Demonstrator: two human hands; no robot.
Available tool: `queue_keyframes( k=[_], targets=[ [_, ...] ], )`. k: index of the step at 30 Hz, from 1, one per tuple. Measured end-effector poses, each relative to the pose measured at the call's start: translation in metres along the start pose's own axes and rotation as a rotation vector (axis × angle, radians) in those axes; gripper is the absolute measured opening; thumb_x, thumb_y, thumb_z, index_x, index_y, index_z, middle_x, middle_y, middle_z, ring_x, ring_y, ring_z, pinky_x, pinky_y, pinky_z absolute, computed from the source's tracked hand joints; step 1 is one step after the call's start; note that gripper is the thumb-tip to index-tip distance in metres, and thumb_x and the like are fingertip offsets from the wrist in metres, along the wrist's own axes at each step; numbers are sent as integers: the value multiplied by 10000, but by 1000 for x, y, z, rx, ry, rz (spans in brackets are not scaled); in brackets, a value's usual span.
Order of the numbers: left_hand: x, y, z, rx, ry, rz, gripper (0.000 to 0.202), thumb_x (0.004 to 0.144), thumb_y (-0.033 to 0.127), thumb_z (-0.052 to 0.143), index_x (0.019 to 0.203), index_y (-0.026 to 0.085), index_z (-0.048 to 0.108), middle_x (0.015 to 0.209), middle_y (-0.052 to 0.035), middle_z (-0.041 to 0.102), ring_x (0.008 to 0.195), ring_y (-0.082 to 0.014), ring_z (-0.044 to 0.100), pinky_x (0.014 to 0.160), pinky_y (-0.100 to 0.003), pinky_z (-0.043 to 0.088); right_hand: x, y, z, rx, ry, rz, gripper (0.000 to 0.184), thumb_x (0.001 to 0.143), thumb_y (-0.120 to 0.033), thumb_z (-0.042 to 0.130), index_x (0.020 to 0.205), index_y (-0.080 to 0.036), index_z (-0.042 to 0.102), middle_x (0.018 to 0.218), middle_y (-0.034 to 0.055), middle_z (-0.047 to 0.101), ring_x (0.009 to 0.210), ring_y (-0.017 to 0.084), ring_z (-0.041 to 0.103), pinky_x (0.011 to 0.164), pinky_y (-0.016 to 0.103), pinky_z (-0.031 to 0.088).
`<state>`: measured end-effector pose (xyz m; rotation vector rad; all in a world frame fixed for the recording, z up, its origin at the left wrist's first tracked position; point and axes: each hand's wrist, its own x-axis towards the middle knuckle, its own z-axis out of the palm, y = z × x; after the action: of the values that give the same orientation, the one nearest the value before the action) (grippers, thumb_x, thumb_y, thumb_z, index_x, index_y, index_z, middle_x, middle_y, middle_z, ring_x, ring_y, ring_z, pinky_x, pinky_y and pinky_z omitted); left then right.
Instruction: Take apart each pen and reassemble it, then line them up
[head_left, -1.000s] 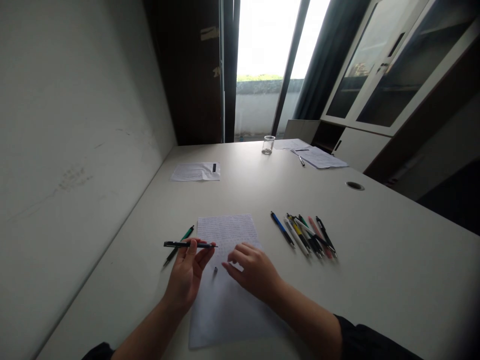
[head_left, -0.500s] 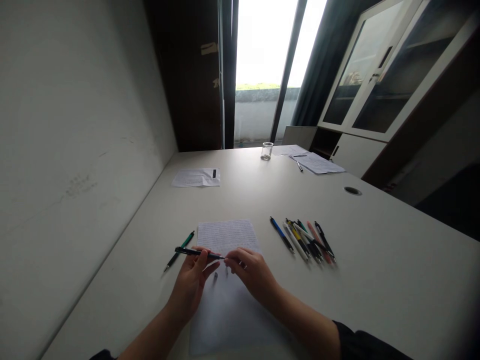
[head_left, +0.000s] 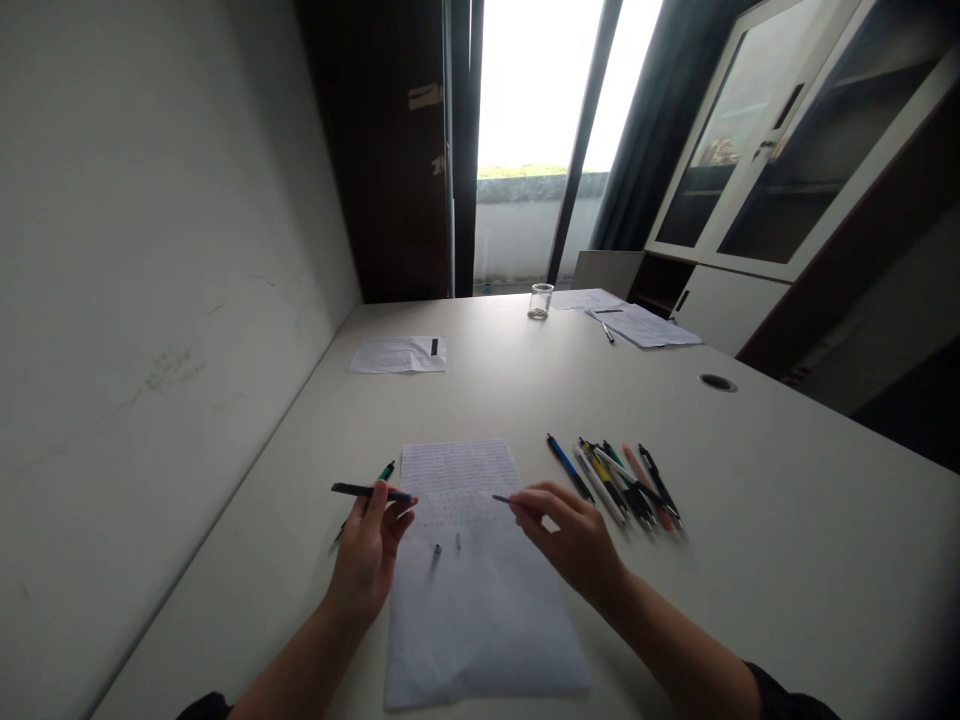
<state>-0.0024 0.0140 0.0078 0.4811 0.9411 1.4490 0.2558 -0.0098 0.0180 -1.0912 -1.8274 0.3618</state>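
Observation:
My left hand [head_left: 367,550] is closed around a dark pen barrel [head_left: 352,490], held nearly level above the paper's left edge. In my right hand [head_left: 566,525], thumb and fingertips pinch a thin pen refill [head_left: 500,498] whose pale end points left toward the barrel. Barrel and refill are apart. Below and between the hands, a small dark pen tip [head_left: 437,550] and a tiny pale piece, perhaps a spring [head_left: 458,541], lie on the written sheet of paper [head_left: 487,630]. A green and black pen [head_left: 387,470] lies behind my left hand, partly hidden by it.
Right of the paper lies a bunch of several pens [head_left: 619,485], with a blue pen [head_left: 568,465] at its left. Farther back are a paper slip [head_left: 401,355], a glass cup [head_left: 539,302] and stacked papers [head_left: 645,326]. A wall [head_left: 187,300] borders the table's left side.
My hands have moved apart: the left a little left with the barrel, the right to the right with the refill, now clear of the barrel. The view has shifted slightly.

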Motion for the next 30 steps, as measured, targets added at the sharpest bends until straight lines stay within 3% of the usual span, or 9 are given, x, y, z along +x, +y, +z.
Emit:
queue_keyframes(
  k=[3,6,9,12,16,20,24,30],
  targets=[
    [-1,-1,1,22,-50,-13,322,721,399,797,811,140,629,769,-7,651,717,-120,659,645,-208,553,-6,-6,-4,-157,-245,-208,179,942,-208,525,1018,-238,684,905,72,714,768,176,646,708,316,527],
    [-2,-1,1,35,-93,-24,337,725,419,789,813,140,621,748,7,622,652,-92,617,623,-199,536,-7,-17,-3,-211,-431,-304,223,961,-198,482,1029,-240,690,905,73,716,744,173,640,690,309,508],
    [-4,0,1,56,-116,-34,345,733,428,780,809,141,606,720,20,581,591,-67,557,564,-175,498,-8,-24,0,-166,-473,-305,240,968,-220,471,941,-244,708,861,65,712,724,165,633,678,292,504],
    [-6,0,3,97,-133,-48,349,745,437,766,806,145,586,711,26,555,561,-55,513,525,-162,458,-11,-22,3,-124,-480,-290,238,964,-216,476,973,-255,711,865,65,710,741,165,632,690,291,505],
    [-8,-3,2,292,-253,-97,383,784,496,701,738,148,549,631,39,503,466,-41,412,419,-154,318,-7,-10,5,-64,-326,-140,222,963,-252,492,1038,-232,700,866,75,700,735,167,623,683,296,504],
    [-13,-10,-2,591,-447,-105,418,829,545,613,686,169,500,540,68,400,410,-48,297,394,-180,201,10,-9,14,74,-139,145,222,939,-335,551,899,-190,714,784,58,676,650,150,589,607,266,477],
    [-17,-10,-2,851,-600,66,386,845,489,611,649,176,500,549,50,419,474,-86,345,469,-210,250,29,-25,31,274,-213,299,198,910,-339,595,867,-191,719,757,24,679,709,152,606,672,258,474],
    [-20,-1,3,1071,-661,322,344,871,393,599,609,178,539,598,10,493,569,-131,418,554,-241,289,34,-41,50,478,-221,436,229,854,-374,645,760,-168,679,718,4,622,677,133,540,624,236,429]
  ],
)
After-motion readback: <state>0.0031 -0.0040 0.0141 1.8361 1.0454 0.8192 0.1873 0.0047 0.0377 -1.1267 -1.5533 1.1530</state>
